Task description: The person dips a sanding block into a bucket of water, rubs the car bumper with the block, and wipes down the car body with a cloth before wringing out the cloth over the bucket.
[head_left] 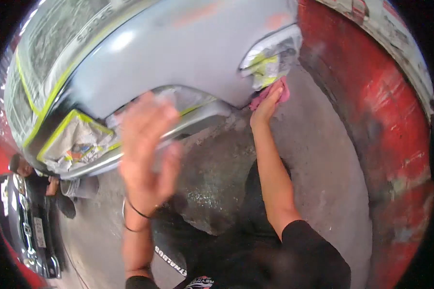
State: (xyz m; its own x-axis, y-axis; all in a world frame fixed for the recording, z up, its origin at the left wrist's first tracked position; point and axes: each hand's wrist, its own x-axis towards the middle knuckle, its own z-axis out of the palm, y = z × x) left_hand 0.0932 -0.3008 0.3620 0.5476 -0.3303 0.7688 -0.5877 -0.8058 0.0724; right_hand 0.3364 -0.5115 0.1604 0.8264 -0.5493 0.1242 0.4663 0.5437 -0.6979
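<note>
My right hand (266,107) grips a pink cloth (278,96) against the lower corner of a grey car bumper (178,53), just below a paper-covered opening (270,60). My left hand (149,144) is raised in front of the bumper's lower edge, blurred by motion. Its fingers look stretched out with nothing in them, and I cannot tell whether it touches the bumper. Behind it is a recess masked with paper and yellow-green tape (77,139). Clear film (50,53) covers the body above the bumper.
A red, scuffed wall (366,111) rises along the right. Grey concrete floor (318,144) lies below the bumper. At the lower left are a dark car part with a number plate (38,231), a bucket-like container (84,188) and another person (21,165), partly seen.
</note>
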